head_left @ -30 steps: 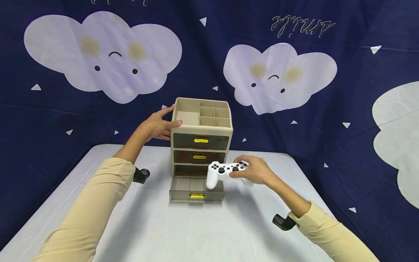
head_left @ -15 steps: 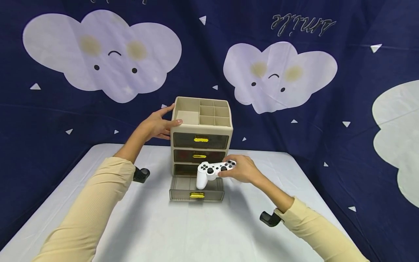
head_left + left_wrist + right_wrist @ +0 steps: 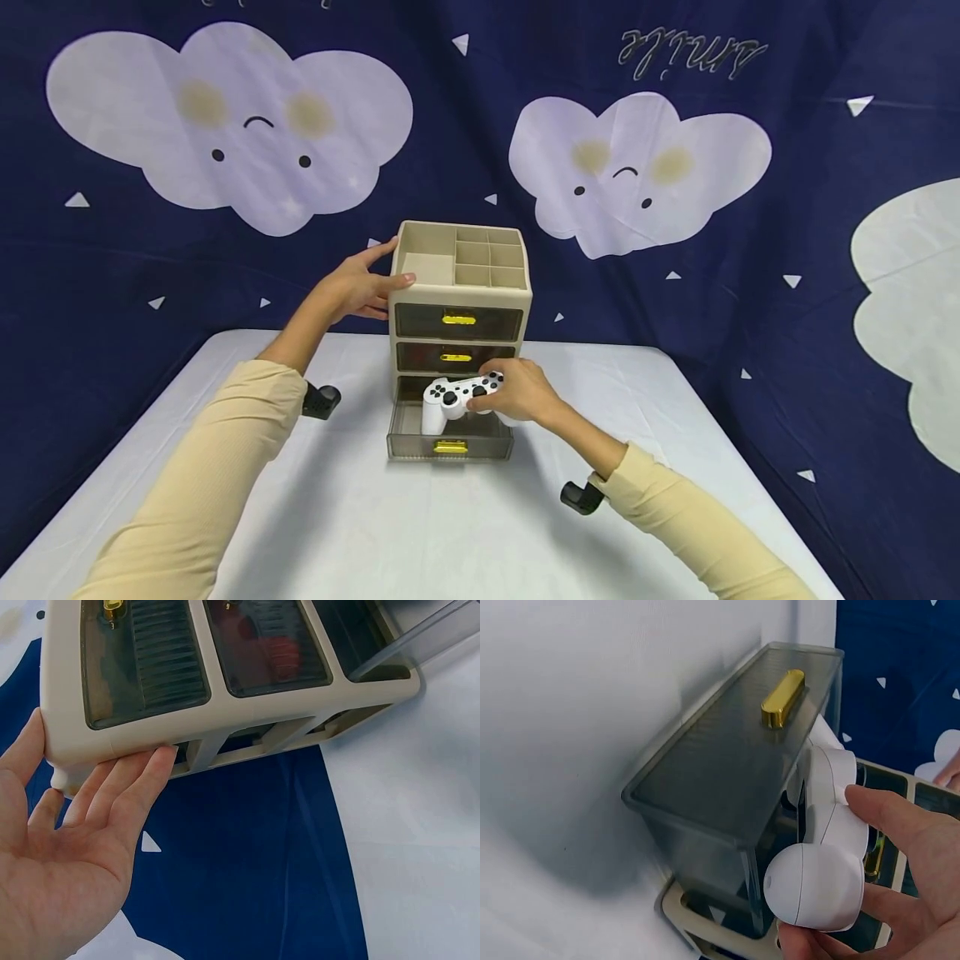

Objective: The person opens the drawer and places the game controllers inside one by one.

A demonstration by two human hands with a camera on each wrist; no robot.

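A beige desktop drawer organizer [image 3: 459,296] stands at the table's far middle, its smoky lowest drawer [image 3: 412,447] pulled out. My left hand [image 3: 351,289] rests on the organizer's upper left corner, thumb on the top edge. In the left wrist view its fairly straight fingers [image 3: 135,787] lie along the side wall. My right hand [image 3: 521,390] pinches a white game controller [image 3: 433,414] by its right part, over the pulled-out drawer. In the right wrist view the controller [image 3: 821,885] is behind the drawer's front panel [image 3: 705,765]; whether it touches the drawer floor I cannot tell.
Two upper drawers with gold handles [image 3: 458,319] are closed; something red [image 3: 283,658] shows dimly in the middle one. Compartments [image 3: 472,254] divide the organizer's top. White cloth covers the table [image 3: 420,533], and a dark blue cloud-print curtain [image 3: 465,125] hangs behind.
My right hand has carried the controller leftward, from the drawer's right side to over the drawer. My left hand has stayed on the organizer.
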